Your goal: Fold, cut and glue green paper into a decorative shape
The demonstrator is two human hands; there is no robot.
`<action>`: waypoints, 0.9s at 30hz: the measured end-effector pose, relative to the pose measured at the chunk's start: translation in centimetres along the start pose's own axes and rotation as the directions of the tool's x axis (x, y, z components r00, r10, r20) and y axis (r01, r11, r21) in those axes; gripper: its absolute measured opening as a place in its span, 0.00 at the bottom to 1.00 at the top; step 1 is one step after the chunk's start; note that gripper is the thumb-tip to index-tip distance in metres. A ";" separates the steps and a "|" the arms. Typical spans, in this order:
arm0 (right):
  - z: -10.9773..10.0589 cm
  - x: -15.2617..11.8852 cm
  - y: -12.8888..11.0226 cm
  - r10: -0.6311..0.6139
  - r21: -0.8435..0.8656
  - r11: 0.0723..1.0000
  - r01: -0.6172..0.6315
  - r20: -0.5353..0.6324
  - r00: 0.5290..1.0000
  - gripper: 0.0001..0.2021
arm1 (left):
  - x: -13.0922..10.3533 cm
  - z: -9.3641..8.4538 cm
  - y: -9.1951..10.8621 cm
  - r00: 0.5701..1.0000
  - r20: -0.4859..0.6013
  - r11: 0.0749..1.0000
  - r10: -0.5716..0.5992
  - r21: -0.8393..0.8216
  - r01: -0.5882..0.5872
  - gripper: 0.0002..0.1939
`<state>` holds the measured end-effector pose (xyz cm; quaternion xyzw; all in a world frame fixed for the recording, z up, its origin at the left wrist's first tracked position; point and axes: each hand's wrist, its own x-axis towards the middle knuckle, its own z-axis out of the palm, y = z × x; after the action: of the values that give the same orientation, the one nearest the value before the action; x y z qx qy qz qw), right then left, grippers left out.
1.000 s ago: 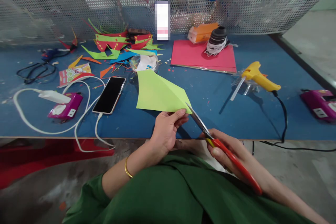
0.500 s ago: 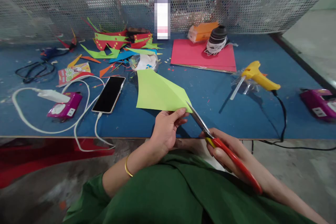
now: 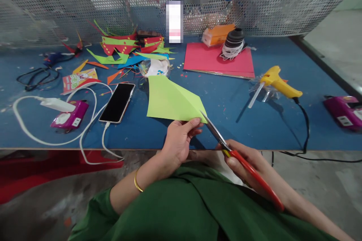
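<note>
A folded light green paper [image 3: 175,99] lies over the near middle of the blue table. My left hand [image 3: 181,139] pinches its lower right corner between thumb and fingers. Scissors with red and yellow handles [image 3: 254,175] are in my right hand [image 3: 246,160], just past the table's front edge. Their blades point up and to the left, and the tips overlap the paper's right edge beside my left fingertips. The blades look nearly closed.
A phone [image 3: 117,102] on a white cable and a purple power strip [image 3: 70,115] lie left. Behind are paper masks [image 3: 120,45], scraps and a clear dish [image 3: 155,67]. Red sheets [image 3: 203,58], a yellow glue gun [image 3: 279,83] and another purple strip [image 3: 343,112] lie right.
The scissor blades have closed slightly at the paper's edge. Both hands stay in nearly the same place, and the view has shifted very little.
</note>
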<state>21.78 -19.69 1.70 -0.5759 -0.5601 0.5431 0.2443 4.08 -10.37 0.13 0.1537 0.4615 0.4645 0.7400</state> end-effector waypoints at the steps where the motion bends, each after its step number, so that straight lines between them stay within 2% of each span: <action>1: 0.0 0.0 -0.1 -0.007 -0.013 1.000 0.007 -0.006 1.000 0.19 | 0.0 0.0 0.0 1.000 0.001 1.000 -0.003 0.001 0.003 0.08; 5: -0.1 0.1 -0.2 -0.033 -0.058 0.998 0.031 -0.030 0.999 0.19 | 0.0 0.0 0.0 1.000 0.000 1.000 -0.009 -0.003 0.009 0.07; 14: 0.1 0.0 0.1 0.025 -0.090 0.996 -0.028 -0.041 0.999 0.20 | 0.0 0.0 0.1 1.000 0.009 1.000 -0.009 -0.001 0.009 0.07; 23: 0.3 0.3 0.5 0.025 -0.086 0.996 -0.030 -0.056 0.998 0.19 | 0.0 -0.3 0.2 0.999 0.040 1.000 -0.022 -0.004 0.022 0.10; 27: 0.3 0.4 0.7 0.005 -0.123 0.992 -0.016 -0.090 0.996 0.19 | 0.2 -0.5 0.4 0.999 0.000 0.997 -0.045 -0.068 0.045 0.10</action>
<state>21.66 -19.61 0.78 -0.6167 -0.5780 0.4823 0.2302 3.49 -10.09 0.04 0.1177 0.4495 0.4631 0.7547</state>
